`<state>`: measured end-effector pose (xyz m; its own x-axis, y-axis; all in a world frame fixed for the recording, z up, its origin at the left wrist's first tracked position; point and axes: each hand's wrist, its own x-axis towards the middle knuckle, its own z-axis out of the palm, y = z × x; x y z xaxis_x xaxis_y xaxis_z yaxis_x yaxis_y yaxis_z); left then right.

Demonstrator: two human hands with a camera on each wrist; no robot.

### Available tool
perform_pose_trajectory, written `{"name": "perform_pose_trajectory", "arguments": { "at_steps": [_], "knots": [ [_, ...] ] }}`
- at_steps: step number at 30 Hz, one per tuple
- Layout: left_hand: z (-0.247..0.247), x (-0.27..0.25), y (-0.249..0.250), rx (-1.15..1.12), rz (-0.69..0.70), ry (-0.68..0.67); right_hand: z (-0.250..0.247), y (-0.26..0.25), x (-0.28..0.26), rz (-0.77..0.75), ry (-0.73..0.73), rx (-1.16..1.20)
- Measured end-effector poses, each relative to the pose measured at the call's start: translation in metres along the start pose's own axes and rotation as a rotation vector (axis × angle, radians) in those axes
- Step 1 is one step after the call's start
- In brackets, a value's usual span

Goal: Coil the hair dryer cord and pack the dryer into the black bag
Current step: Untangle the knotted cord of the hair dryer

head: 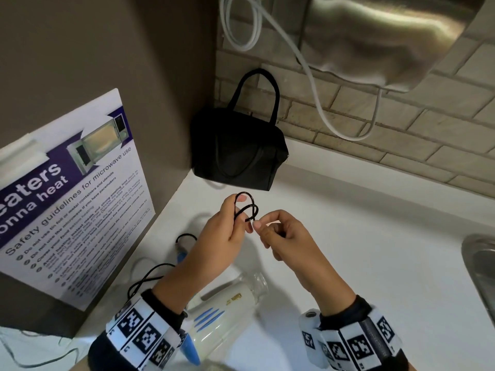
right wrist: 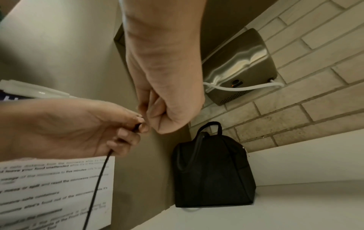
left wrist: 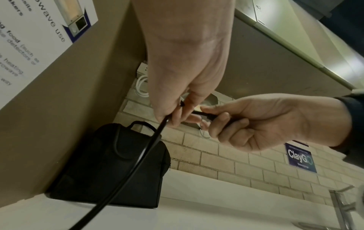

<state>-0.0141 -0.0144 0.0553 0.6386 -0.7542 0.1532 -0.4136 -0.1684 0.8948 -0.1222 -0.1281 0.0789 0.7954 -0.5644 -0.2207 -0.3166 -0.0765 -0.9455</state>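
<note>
The black cord (head: 246, 208) is gathered into small loops above the counter. My left hand (head: 241, 218) grips those loops, and the cord runs down from it (left wrist: 141, 155) toward the dryer. My right hand (head: 263, 227) pinches the cord (left wrist: 204, 115) between thumb and forefinger, right against the left fingers. The cream hair dryer (head: 227, 309) with blue trim lies on the counter under my left forearm, partly hidden. The black bag (head: 238, 148) stands upright in the corner beyond the hands, its handles up; whether its top is open does not show.
A microwave safety poster (head: 75, 199) leans on the brown wall at left. A steel hand dryer (head: 388, 36) with a white cable (head: 316, 95) hangs on the tiled wall above. A sink (head: 482, 266) cuts into the white counter (head: 361, 236) at right.
</note>
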Motion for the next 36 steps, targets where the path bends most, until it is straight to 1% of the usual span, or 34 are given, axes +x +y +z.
{"name": "perform_pose_trajectory", "arguments": {
  "at_steps": [3,6,8,10,13,15,18,20,22,24,28,30,32,34,36],
  "knots": [
    [-0.005,0.002,-0.004,-0.020,-0.021,0.017,-0.002,0.001,-0.001,0.032,-0.026,0.101],
    [-0.011,0.004,-0.009,-0.011,-0.045,0.052,-0.007,0.000,-0.003,0.076,-0.113,0.355],
    [-0.013,0.005,-0.010,-0.005,-0.054,0.081,-0.012,0.000,-0.005,0.065,-0.142,0.459],
    [-0.014,0.006,-0.011,-0.008,-0.058,0.099,-0.013,0.000,-0.008,0.033,-0.151,0.480],
    [-0.012,0.006,-0.009,-0.003,-0.045,0.101,-0.011,-0.001,-0.012,-0.011,-0.144,0.472],
    [-0.007,0.003,-0.003,-0.009,-0.024,0.085,-0.006,-0.002,-0.013,-0.025,-0.123,0.509],
    [-0.002,-0.003,0.007,0.001,-0.022,0.063,0.004,-0.001,-0.014,-0.056,-0.035,0.608],
    [-0.003,-0.004,0.009,-0.016,-0.037,0.058,0.008,0.001,-0.015,-0.152,0.067,0.541],
    [-0.007,-0.003,0.010,-0.055,-0.061,0.050,0.011,0.000,-0.016,-0.282,0.153,0.402],
    [-0.007,-0.003,0.012,-0.063,-0.070,0.029,0.014,0.000,-0.017,-0.380,0.214,0.277],
    [-0.005,-0.007,0.020,-0.084,-0.110,-0.029,0.024,0.011,-0.017,-0.515,0.294,0.064],
    [-0.005,-0.008,0.022,-0.109,-0.126,-0.057,0.027,0.016,-0.016,-0.648,0.319,-0.106],
    [-0.006,-0.007,0.022,-0.109,-0.120,-0.123,0.028,0.020,-0.013,-0.788,0.327,-0.244],
    [-0.005,-0.007,0.021,-0.139,-0.104,-0.140,0.027,0.021,-0.011,-0.839,0.327,-0.299],
    [-0.004,-0.008,0.018,-0.232,-0.111,-0.084,0.024,0.019,-0.011,-0.788,0.327,-0.293]
  ]
}}
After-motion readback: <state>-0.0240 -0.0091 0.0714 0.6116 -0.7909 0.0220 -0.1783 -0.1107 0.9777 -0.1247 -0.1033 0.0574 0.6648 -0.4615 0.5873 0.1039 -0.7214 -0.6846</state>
